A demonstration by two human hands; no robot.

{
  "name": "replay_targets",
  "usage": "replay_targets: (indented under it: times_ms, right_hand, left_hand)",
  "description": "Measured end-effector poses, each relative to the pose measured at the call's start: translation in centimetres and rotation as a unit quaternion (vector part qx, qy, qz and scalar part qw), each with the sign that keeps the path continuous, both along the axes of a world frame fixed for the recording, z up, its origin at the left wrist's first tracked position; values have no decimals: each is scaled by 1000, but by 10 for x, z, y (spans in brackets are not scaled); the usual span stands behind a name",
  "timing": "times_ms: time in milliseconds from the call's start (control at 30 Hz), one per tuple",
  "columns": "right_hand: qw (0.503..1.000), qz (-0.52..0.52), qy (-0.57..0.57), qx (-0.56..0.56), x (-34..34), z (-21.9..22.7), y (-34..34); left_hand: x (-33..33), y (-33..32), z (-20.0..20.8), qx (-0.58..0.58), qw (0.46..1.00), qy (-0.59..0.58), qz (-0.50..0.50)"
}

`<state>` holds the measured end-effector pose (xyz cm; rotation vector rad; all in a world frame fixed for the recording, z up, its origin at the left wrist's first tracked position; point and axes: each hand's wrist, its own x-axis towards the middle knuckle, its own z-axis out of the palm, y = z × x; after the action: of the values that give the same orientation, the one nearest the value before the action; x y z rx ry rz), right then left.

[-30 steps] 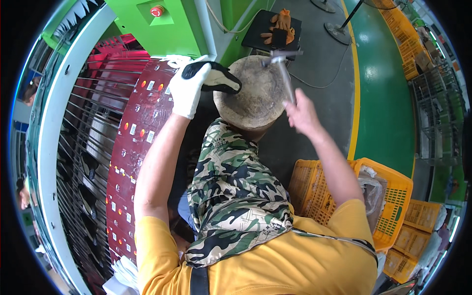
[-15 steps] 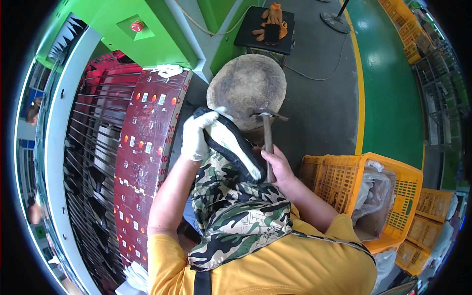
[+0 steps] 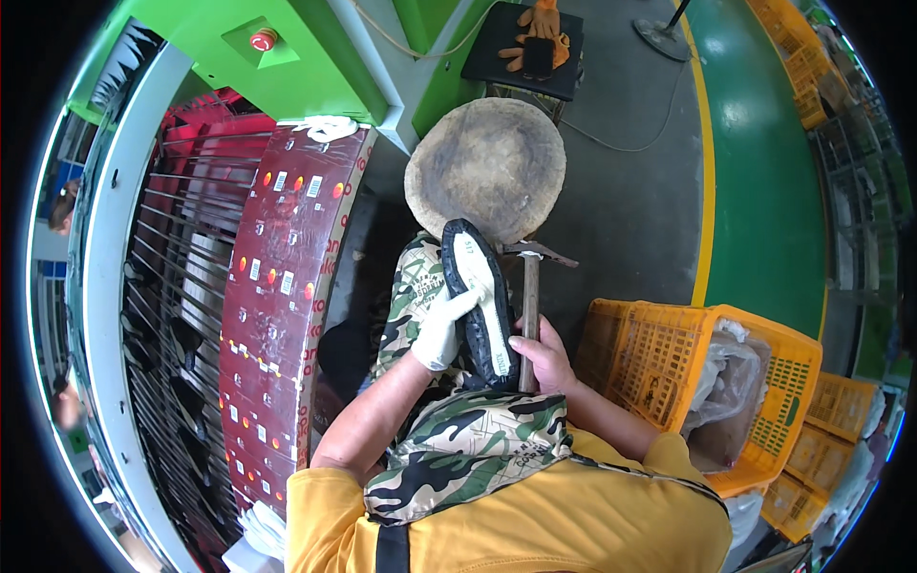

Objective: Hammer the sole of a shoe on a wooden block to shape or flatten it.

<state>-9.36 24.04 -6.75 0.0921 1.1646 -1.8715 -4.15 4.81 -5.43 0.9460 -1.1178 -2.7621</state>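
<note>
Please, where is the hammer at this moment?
In the head view the hammer is upright in the bare right hand, just right of the black shoe sole that the gloved left hand holds, below the round wooden block.

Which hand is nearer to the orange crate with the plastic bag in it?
Right. The bare right hand, gripping the hammer, is beside the orange crate, apart from it. The gloved left hand holds the shoe, farther off.

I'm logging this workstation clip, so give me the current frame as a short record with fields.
left hand: white-gloved left hand grips a shoe
shoe: black shoe, sole up, pale insert showing, resting on the lap
right hand: bare right hand holds a hammer
hammer: hammer upright, head beside the shoe
in front: round worn block
right side: orange crate holding a plastic bag
apron: camouflage apron
</note>
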Motion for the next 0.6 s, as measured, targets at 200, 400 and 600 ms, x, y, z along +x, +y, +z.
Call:
replay_targets:
  times_ms: [200, 400, 600]
  right_hand:
    - [996, 52, -8, 76, -33, 23, -8]
    - [946, 18, 314, 75, -143, 91, -23]
    - [861, -145, 487, -1, -164, 153, -61]
  left_hand:
    - [-17, -26, -6, -31, 998, -20, -53]
    - [-30, -61, -2, 2, 995, -39, -95]
    - [-30, -67, -23, 56, 996, -15, -74]
